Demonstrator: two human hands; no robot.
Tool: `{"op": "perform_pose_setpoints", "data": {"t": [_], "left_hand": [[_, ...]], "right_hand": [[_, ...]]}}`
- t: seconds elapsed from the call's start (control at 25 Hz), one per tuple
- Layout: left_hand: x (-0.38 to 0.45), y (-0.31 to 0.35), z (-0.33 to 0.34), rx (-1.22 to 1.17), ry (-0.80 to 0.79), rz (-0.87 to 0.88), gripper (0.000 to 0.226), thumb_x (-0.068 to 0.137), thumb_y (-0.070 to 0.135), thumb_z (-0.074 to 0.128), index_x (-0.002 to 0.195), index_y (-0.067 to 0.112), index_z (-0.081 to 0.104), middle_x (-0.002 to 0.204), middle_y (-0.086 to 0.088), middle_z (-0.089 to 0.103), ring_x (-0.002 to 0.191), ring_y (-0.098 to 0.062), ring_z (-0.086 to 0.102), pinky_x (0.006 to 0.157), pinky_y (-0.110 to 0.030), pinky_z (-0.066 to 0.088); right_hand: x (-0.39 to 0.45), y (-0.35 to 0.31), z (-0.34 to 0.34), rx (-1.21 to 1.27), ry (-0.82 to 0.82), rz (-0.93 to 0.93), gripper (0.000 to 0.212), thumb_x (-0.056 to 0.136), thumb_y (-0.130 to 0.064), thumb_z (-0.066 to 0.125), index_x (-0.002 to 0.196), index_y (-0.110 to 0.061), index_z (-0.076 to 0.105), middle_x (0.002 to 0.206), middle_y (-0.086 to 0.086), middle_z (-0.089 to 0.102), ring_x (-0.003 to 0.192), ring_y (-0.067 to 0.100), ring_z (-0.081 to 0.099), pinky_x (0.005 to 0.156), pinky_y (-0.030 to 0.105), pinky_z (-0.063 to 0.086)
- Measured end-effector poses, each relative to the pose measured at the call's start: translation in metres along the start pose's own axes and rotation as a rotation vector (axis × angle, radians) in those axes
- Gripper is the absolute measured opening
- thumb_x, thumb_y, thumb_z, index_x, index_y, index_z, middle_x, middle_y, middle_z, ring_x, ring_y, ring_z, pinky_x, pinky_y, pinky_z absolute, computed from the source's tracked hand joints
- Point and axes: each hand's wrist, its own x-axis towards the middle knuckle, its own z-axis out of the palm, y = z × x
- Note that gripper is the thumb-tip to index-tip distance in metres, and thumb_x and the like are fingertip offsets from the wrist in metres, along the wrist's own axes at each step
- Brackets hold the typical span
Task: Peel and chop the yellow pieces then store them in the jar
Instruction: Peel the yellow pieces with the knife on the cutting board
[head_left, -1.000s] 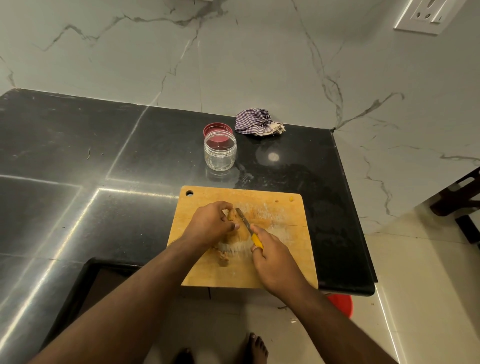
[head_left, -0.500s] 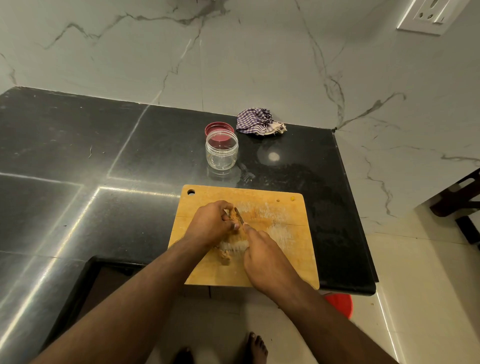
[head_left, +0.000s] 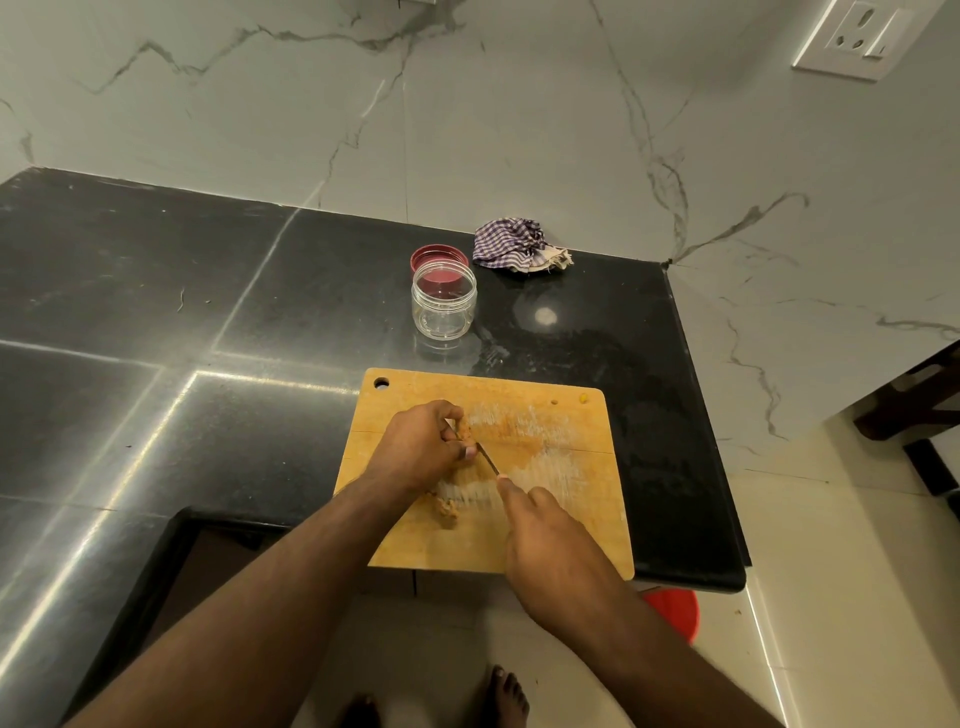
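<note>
Two risks are judged: the yellow piece (head_left: 464, 432) pinched by the left hand (head_left: 421, 449) could slip, and its fingertips (head_left: 469, 453) be nicked by the knife (head_left: 488, 460) gripped in the right hand (head_left: 550, 540).

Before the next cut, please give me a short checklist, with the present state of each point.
1. Left hand holds the yellow piece on the cutting board: ok.
2. Right hand grips the knife: ok.
3. Left fingertips clear of the blade: cannot tell, they look very near.
4. Jar open, upright, behind the board: ok.
5. Red lid off, behind the jar: ok.
6. Piece fully peeled: cannot tell.
</note>
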Motion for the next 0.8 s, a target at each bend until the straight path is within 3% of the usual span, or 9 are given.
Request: {"op": "perform_pose_setpoints", "data": {"t": [0.12, 0.24, 0.32, 0.48, 0.8], "left_hand": [[-0.001, 0.001, 0.0, 0.003, -0.003, 0.009, 0.056, 0.083, 0.024, 0.08, 0.134, 0.021, 0.059, 0.089, 0.006, 0.066, 0.082, -0.01, 0.063, 0.068, -0.028, 0.055], [-0.001, 0.002, -0.001, 0.003, -0.002, 0.014, 0.056, 0.083, 0.024, 0.08, 0.134, 0.021, 0.058, 0.09, 0.006, 0.065, 0.082, -0.009, 0.062, 0.066, -0.025, 0.053], [-0.002, 0.002, -0.001, 0.014, -0.002, 0.022, 0.055, 0.083, 0.023, 0.08, 0.133, 0.022, 0.059, 0.089, 0.007, 0.066, 0.081, -0.009, 0.062, 0.066, -0.025, 0.054], [-0.002, 0.002, -0.002, 0.015, -0.004, 0.016, 0.054, 0.083, 0.023, 0.079, 0.133, 0.022, 0.059, 0.089, 0.008, 0.066, 0.081, -0.008, 0.063, 0.068, -0.027, 0.055], [0.0, 0.001, -0.001, 0.017, -0.015, 0.007, 0.053, 0.083, 0.024, 0.079, 0.132, 0.023, 0.059, 0.09, 0.008, 0.067, 0.08, -0.006, 0.063, 0.063, -0.02, 0.05]], "right_hand": [[0.006, 0.0, -0.006, 0.094, 0.096, 0.015, 0.057, 0.101, -0.019, 0.037, 0.155, -0.028, 0.019, 0.127, -0.002, 0.046, 0.104, 0.013, 0.052, 0.086, 0.029, 0.047], [0.018, -0.006, -0.007, 0.186, 0.085, 0.004, 0.054, 0.102, -0.019, 0.036, 0.155, -0.026, 0.024, 0.14, 0.0, 0.046, 0.121, 0.013, 0.047, 0.1, 0.027, 0.041], [0.021, -0.011, -0.004, 0.194, 0.07, -0.008, 0.054, 0.102, -0.019, 0.037, 0.154, -0.027, 0.025, 0.142, 0.0, 0.045, 0.12, 0.012, 0.047, 0.096, 0.024, 0.04], [0.021, -0.017, 0.001, 0.183, 0.079, 0.01, 0.054, 0.102, -0.02, 0.037, 0.154, -0.029, 0.022, 0.136, -0.001, 0.046, 0.096, 0.006, 0.046, 0.08, 0.019, 0.041], [0.022, -0.019, 0.005, 0.162, 0.078, 0.052, 0.054, 0.102, -0.019, 0.037, 0.153, -0.028, 0.022, 0.134, -0.001, 0.047, 0.097, 0.009, 0.047, 0.085, 0.025, 0.046]]}}
